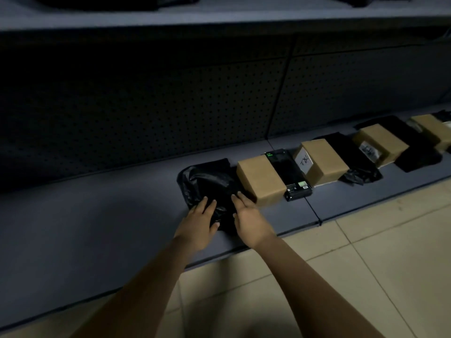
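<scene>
both hands rest on a black plastic package (207,181) that lies on the low grey shelf (97,215), close to its front edge. the left hand (199,217) lies palm down on the near left part of the package, fingers straight and a little spread, thumb at the near edge. the right hand (249,215) sits at the package's near right side, fingers straight and close together, pointing toward the back of the shelf; neither hand curls round the plastic. the package is crinkled and glossy, and its right side touches or nearly touches a brown cardboard box (260,180); i cannot tell which. just beyond that box lies a flat black box with green marks (290,174), then a second cardboard box (322,159) with a white handwritten label on its front. more cardboard boxes and black bundles run along the shelf to the right. behind stands a dark perforated back panel (170,106), above it another shelf (219,18), and pale floor tiles (366,264) lie in front.
</scene>
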`<state>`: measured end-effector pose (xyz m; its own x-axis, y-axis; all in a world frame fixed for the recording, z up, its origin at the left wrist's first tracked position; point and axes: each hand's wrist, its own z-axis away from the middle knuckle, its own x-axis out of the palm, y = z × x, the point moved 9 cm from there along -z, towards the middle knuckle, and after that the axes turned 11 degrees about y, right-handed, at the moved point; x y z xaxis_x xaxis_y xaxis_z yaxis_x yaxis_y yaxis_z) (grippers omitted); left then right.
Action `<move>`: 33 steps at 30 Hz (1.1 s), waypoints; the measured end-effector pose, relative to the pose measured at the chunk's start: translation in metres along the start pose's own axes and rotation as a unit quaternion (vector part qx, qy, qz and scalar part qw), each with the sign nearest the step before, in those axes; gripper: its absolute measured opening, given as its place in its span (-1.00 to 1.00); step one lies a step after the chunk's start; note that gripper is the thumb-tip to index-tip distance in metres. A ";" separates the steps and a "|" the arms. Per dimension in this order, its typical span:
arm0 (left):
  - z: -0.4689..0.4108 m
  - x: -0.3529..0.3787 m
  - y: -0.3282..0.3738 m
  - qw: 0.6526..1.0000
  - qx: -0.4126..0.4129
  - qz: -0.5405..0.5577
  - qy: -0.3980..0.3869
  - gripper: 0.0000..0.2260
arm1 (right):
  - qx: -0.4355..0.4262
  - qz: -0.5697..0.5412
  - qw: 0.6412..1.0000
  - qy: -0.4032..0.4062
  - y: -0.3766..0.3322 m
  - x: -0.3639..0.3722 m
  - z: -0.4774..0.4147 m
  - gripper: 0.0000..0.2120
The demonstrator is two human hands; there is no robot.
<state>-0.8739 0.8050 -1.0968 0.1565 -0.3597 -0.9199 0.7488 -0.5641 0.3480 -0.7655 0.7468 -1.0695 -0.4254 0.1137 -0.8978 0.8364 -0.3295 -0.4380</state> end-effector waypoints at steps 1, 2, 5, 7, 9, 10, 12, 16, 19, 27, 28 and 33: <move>-0.003 0.006 -0.001 1.000 -0.002 0.004 -0.010 -0.42 | 0.006 0.006 1.000 0.000 0.006 0.005 -0.005 -0.47; -0.004 0.012 -0.002 1.000 -0.006 0.010 -0.016 -0.42 | 0.015 0.013 1.000 -0.002 0.012 0.009 -0.009 -0.46; -0.007 0.020 -0.006 0.999 -0.024 0.036 -0.006 -0.41 | 0.045 0.028 0.998 -0.032 0.025 0.026 -0.017 -0.40; -0.005 0.020 -0.005 0.998 -0.035 0.050 0.006 -0.42 | 0.072 0.005 0.996 -0.049 0.030 0.034 -0.021 -0.36; -0.003 0.016 -0.004 0.997 -0.043 0.066 0.021 -0.42 | 0.086 -0.039 0.995 -0.037 0.032 0.037 -0.024 -0.34; -0.001 0.015 -0.005 0.996 -0.049 0.077 0.024 -0.43 | 0.090 -0.057 0.994 -0.022 0.032 0.036 -0.024 -0.33; 0.009 0.014 -0.005 0.992 -0.056 0.112 0.030 -0.44 | 0.096 -0.102 0.990 0.027 0.032 0.030 -0.018 -0.30; 0.037 0.027 -0.015 0.971 -0.088 0.220 0.044 -0.47 | 0.114 -0.204 0.963 0.133 0.034 0.013 0.012 -0.37; 0.043 0.032 -0.010 0.941 -0.103 0.320 0.045 -0.43 | 0.121 -0.292 0.936 0.154 0.035 0.006 0.027 -0.47; 0.035 -0.025 -0.002 0.919 -0.103 0.330 0.188 -0.56 | 0.030 -0.360 0.914 0.186 0.007 -0.020 0.030 -0.60; 0.035 -0.035 0.003 0.921 -0.075 0.325 0.202 -0.56 | 0.018 -0.366 0.913 0.181 0.000 -0.019 0.029 -0.60; 0.031 -0.035 -0.006 0.936 -0.077 0.312 0.142 -0.64 | 0.057 -0.464 0.874 0.133 -0.022 0.002 0.023 -0.65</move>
<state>-0.9036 0.7981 -1.0606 0.7427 -0.3583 -0.5657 0.5360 -0.1884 0.8230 -0.7925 0.7325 -1.0603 -0.7938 0.5907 -0.1445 0.1288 -0.0688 -0.9893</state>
